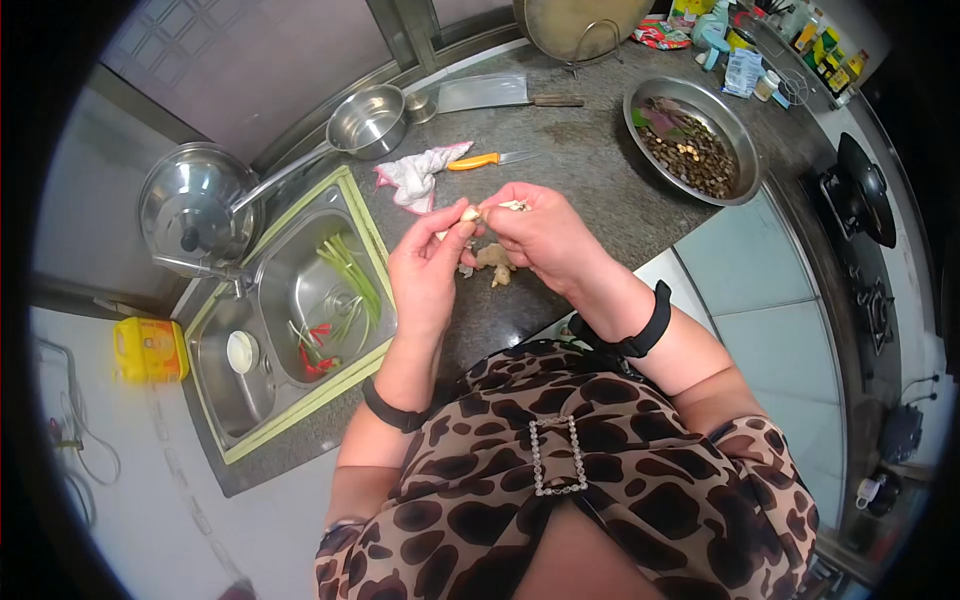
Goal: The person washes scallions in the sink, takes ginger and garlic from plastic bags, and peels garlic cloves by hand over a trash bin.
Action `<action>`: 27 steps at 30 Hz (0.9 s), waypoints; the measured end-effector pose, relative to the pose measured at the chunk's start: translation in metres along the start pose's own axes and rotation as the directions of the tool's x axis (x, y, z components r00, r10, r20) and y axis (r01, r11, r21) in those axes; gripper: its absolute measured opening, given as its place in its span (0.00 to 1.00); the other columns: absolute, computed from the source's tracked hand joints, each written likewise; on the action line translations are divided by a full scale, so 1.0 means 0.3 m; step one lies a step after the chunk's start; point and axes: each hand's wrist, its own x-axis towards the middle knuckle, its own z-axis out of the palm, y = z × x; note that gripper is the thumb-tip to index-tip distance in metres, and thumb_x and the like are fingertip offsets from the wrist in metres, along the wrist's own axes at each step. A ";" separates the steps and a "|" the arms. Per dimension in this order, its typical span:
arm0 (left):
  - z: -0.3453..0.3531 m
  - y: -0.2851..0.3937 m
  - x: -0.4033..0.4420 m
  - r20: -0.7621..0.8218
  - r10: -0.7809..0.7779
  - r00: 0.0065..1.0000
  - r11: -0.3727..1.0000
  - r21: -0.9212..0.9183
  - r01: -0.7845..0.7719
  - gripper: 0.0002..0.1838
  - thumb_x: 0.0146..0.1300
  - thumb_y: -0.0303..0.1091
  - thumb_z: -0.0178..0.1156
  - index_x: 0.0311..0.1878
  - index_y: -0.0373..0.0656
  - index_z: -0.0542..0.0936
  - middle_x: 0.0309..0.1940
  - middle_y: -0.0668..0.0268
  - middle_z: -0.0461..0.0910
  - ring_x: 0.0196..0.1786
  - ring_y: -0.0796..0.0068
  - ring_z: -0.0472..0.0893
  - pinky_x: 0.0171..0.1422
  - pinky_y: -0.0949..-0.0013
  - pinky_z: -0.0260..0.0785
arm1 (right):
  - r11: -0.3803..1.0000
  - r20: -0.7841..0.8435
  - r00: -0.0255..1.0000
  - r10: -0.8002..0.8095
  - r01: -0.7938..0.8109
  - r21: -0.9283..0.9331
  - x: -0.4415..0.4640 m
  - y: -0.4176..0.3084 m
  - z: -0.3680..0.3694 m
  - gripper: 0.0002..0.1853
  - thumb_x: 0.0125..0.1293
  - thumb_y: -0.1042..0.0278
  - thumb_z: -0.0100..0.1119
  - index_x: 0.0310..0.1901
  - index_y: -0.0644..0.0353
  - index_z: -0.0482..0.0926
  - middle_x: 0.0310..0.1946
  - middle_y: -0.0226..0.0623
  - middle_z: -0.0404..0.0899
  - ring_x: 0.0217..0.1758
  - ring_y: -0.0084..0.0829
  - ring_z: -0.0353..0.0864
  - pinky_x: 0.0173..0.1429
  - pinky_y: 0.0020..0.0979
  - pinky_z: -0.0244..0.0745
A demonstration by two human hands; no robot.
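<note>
My left hand (425,270) pinches a small pale garlic clove (470,213) between thumb and fingertips. The fingertips of my right hand (545,235) meet it at the clove's other side, pinched closed. Pale bits, perhaps more garlic or peel (515,205), show at the curled fingers of my right hand. Below the hands, a knobbly piece of ginger (495,260) lies on the dark counter, with whitish scraps beside it. Just beyond my hands are a crumpled white cloth (415,178) and a paring knife (485,161) with an orange handle.
At left, a double sink (270,290) holds green onions (350,275) and red chillies (316,352). A cleaver (485,93) and a steel saucepan (368,122) lie at the back. To the right stands a metal basin (735,190) of snails or small shellfish, near a stove (870,290).
</note>
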 end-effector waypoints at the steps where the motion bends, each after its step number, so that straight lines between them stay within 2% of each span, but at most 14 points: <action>1: -0.003 0.001 0.002 -0.007 -0.043 0.999 0.999 -0.020 0.043 0.13 0.61 0.24 0.57 0.50 0.34 0.76 0.40 0.62 0.78 0.34 0.80 0.77 0.31 0.83 0.68 | 1.000 0.004 1.000 0.001 -0.001 -0.002 0.005 -0.001 0.007 0.03 0.59 0.74 0.53 0.35 0.61 0.72 0.19 0.22 0.69 0.15 0.10 0.58 0.17 0.17 0.49; 2: -0.009 0.000 0.003 -0.010 -0.042 0.999 0.999 -0.021 0.042 0.13 0.61 0.24 0.57 0.50 0.34 0.76 0.40 0.62 0.78 0.34 0.80 0.77 0.31 0.83 0.68 | 0.999 -0.017 1.000 -0.015 0.015 -0.043 0.008 0.000 0.017 0.03 0.59 0.74 0.54 0.35 0.61 0.72 0.20 0.24 0.71 0.15 0.10 0.59 0.17 0.17 0.50; 4: -0.027 -0.004 0.008 0.043 -0.221 0.974 0.929 -0.294 0.223 0.15 0.64 0.28 0.55 0.52 0.34 0.73 0.39 0.64 0.78 0.32 0.82 0.75 0.32 0.83 0.67 | 0.996 -0.033 0.999 -0.032 0.029 -0.086 0.019 0.003 0.023 0.04 0.59 0.73 0.54 0.35 0.61 0.72 0.21 0.25 0.72 0.15 0.11 0.60 0.17 0.16 0.52; 5: -0.031 -0.008 0.011 0.040 -0.219 0.975 0.930 -0.295 0.221 0.15 0.64 0.28 0.55 0.52 0.34 0.73 0.39 0.64 0.78 0.32 0.82 0.75 0.32 0.83 0.67 | 0.993 -0.015 0.999 -0.053 0.051 -0.111 0.029 0.011 0.020 0.04 0.59 0.73 0.54 0.35 0.61 0.72 0.23 0.27 0.74 0.15 0.11 0.60 0.17 0.16 0.53; 7: -0.036 -0.014 0.019 0.073 -0.314 0.947 0.816 -0.489 0.308 0.15 0.65 0.30 0.53 0.53 0.34 0.72 0.38 0.66 0.77 0.34 0.83 0.74 0.33 0.83 0.66 | 0.988 0.008 0.997 -0.072 0.072 -0.137 0.041 0.015 0.021 0.04 0.59 0.72 0.54 0.35 0.61 0.72 0.24 0.28 0.75 0.15 0.11 0.61 0.17 0.16 0.54; 8: -0.041 -0.017 0.025 0.068 -0.311 0.948 0.817 -0.490 0.303 0.15 0.65 0.30 0.53 0.53 0.34 0.72 0.38 0.66 0.77 0.34 0.83 0.74 0.33 0.83 0.66 | 0.988 0.016 0.998 -0.066 0.067 -0.140 0.045 0.014 0.023 0.04 0.59 0.72 0.54 0.34 0.60 0.72 0.24 0.28 0.75 0.16 0.11 0.61 0.17 0.16 0.54; 10: -0.054 -0.020 0.034 0.166 -0.310 0.936 0.694 -0.633 0.343 0.14 0.66 0.30 0.53 0.53 0.36 0.71 0.37 0.67 0.75 0.37 0.82 0.73 0.35 0.84 0.66 | 0.987 0.032 0.998 -0.059 0.063 -0.146 0.052 0.013 0.025 0.03 0.60 0.72 0.54 0.34 0.60 0.72 0.24 0.27 0.75 0.16 0.11 0.61 0.17 0.17 0.53; 11: -0.059 -0.021 0.039 0.160 -0.307 0.938 0.697 -0.634 0.336 0.14 0.66 0.30 0.53 0.53 0.36 0.71 0.37 0.67 0.75 0.37 0.82 0.73 0.35 0.84 0.66 | 0.989 0.037 0.997 -0.063 0.067 -0.132 0.056 0.013 0.025 0.03 0.60 0.72 0.54 0.34 0.60 0.71 0.23 0.27 0.74 0.16 0.11 0.60 0.17 0.17 0.53; 13: -0.061 -0.022 0.046 0.192 -0.294 0.936 0.602 -0.724 0.337 0.14 0.67 0.30 0.51 0.53 0.36 0.70 0.39 0.65 0.75 0.38 0.81 0.73 0.38 0.84 0.68 | 0.990 0.049 0.997 -0.065 0.071 -0.121 0.068 0.022 0.026 0.03 0.61 0.71 0.54 0.34 0.60 0.71 0.23 0.26 0.74 0.16 0.11 0.60 0.17 0.17 0.53; 19: -0.111 -0.029 0.081 0.072 -0.236 0.969 0.567 -0.800 0.198 0.17 0.67 0.28 0.50 0.57 0.36 0.67 0.42 0.61 0.74 0.41 0.78 0.74 0.47 0.81 0.71 | 0.981 0.041 0.986 -0.160 0.164 -0.101 0.083 0.019 0.019 0.03 0.63 0.70 0.51 0.34 0.58 0.70 0.22 0.24 0.69 0.17 0.12 0.59 0.18 0.17 0.51; 21: -0.118 -0.018 0.083 0.059 -0.268 0.962 0.613 -0.759 0.217 0.17 0.66 0.27 0.51 0.57 0.36 0.67 0.43 0.61 0.74 0.42 0.78 0.75 0.47 0.81 0.72 | 0.978 0.202 0.968 -0.150 0.116 0.172 0.095 0.003 -0.003 0.04 0.62 0.67 0.50 0.34 0.56 0.69 0.23 0.25 0.69 0.18 0.12 0.60 0.17 0.16 0.50; 24: -0.108 0.000 0.075 0.016 -0.327 0.945 0.709 -0.657 0.256 0.17 0.65 0.27 0.52 0.57 0.36 0.68 0.44 0.62 0.75 0.42 0.78 0.77 0.48 0.81 0.73 | 0.978 0.296 0.952 -0.077 0.014 0.207 0.105 -0.015 -0.008 0.07 0.65 0.62 0.48 0.33 0.54 0.67 0.25 0.26 0.69 0.19 0.14 0.61 0.18 0.16 0.50; 25: -0.105 0.005 0.072 -0.016 -0.348 0.937 0.757 -0.594 0.272 0.17 0.64 0.27 0.53 0.56 0.36 0.69 0.44 0.63 0.75 0.42 0.78 0.78 0.47 0.81 0.73 | 0.978 0.297 0.952 -0.076 0.014 0.206 0.103 -0.022 -0.001 0.07 0.65 0.62 0.48 0.33 0.54 0.67 0.25 0.26 0.69 0.19 0.14 0.61 0.18 0.16 0.50; 27: -0.104 0.016 0.067 -0.018 -0.349 0.937 0.786 -0.551 0.282 0.16 0.64 0.26 0.54 0.55 0.36 0.70 0.42 0.64 0.76 0.41 0.78 0.78 0.46 0.81 0.74 | 1.000 0.244 0.970 0.019 -0.019 -0.004 0.097 -0.032 0.023 0.07 0.68 0.62 0.48 0.35 0.54 0.67 0.26 0.26 0.69 0.20 0.13 0.60 0.20 0.15 0.52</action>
